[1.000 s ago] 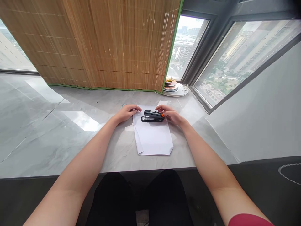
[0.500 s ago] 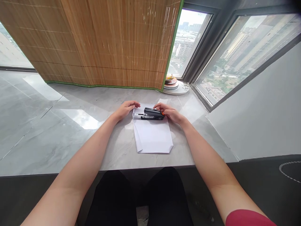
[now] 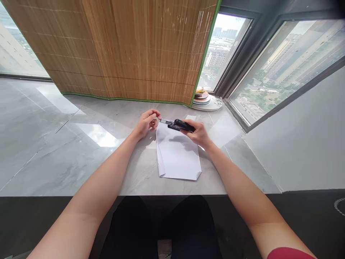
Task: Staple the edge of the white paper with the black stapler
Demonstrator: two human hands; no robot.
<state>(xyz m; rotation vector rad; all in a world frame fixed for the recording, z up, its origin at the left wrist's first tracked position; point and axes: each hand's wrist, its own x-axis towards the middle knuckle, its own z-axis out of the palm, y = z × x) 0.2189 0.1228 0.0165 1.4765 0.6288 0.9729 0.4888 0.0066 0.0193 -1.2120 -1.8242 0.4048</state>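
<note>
My right hand grips a black stapler and holds it lifted a little above the far end of a stack of white paper sheets. A metal staple tray sticks out of the stapler's left end. My left hand pinches the tip of that metal tray with thumb and forefinger. The paper lies flat on the grey marble counter, with its two near corners folded.
A bamboo blind hangs behind the counter. Stacked plates sit at the back right by the window. The counter's front edge runs just above my black-clad knees. A white wall panel rises on the right.
The stapler lay on the paper a second ago; now my right hand has lifted it. The metal tray has slid out to the left, and my left hand has pinched its tip.
</note>
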